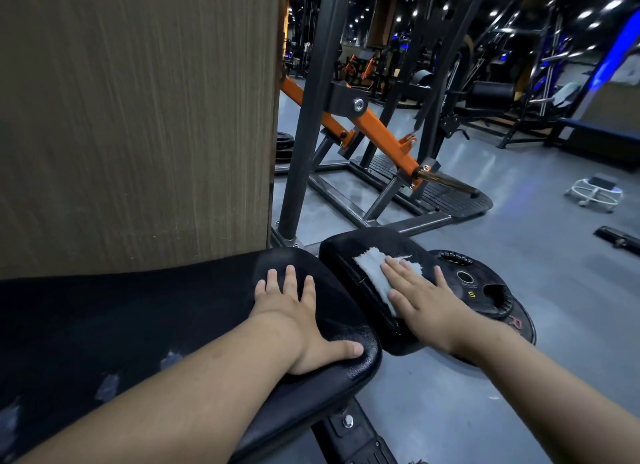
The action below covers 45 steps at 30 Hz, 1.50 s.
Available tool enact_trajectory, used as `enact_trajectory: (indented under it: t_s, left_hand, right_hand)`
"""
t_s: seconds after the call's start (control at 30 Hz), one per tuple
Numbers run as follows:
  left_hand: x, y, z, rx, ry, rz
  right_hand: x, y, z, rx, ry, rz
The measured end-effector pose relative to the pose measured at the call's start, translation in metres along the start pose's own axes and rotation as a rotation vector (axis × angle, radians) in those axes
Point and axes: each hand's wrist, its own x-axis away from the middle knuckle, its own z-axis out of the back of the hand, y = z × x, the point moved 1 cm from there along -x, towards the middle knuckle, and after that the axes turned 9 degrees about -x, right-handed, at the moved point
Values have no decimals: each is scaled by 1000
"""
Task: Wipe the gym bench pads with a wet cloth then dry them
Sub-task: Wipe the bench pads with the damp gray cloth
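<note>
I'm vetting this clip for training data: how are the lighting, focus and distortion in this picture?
Head view: dim gym, ceiling lights blown out at top right, blue glow at the right edge; soft glare on the grey floor; wide-angle bending bows the edge of the wooden panel; the left hand, right hand, white cloth and black pads are sharp.

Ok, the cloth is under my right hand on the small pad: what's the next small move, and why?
Probably slide the right hand and white cloth toward the far rounded end of the small pad: the cloth covers only the middle, with bare black surface beyond. The left hand lies flat on the long pad, bracing you.
</note>
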Motion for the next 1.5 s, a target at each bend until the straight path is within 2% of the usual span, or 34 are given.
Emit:
enact_trajectory:
  t_s: [0.17, 0.33, 0.47, 0.6, 0.7, 0.8, 1.0, 1.23, 1.5]
  left_hand:
    - [-2, 0, 0, -22, 2, 6]
    - [-3, 2, 1, -27, -15, 10]
    - [-2, 1, 1, -22, -16, 9]
    - [-2, 1, 2, -27, -26, 12]
    - [-1, 2, 2, -24, -27, 12]
    - [-1, 2, 2, -22, -28, 11]
    - [-1, 2, 1, -26, -16, 6]
    - [-2, 1, 0, -24, -18, -3]
    - [0, 2, 1, -24, -23, -7]
  right_hand:
    - [-72, -7, 13, 29, -71, -32]
    - [-110, -23, 17, -51, -74, -92]
    - [-97, -26, 15, -60, -53, -102]
    - [-37, -18, 7, -32, -49, -141]
    - [20, -11, -1, 2, -33, -104]
    - [40, -3, -2, 19, -40, -45]
    - [-9, 20, 11, 20, -22, 38]
    - [-93, 32, 27, -54, -3, -133]
    - [-75, 38, 24, -54, 29, -212]
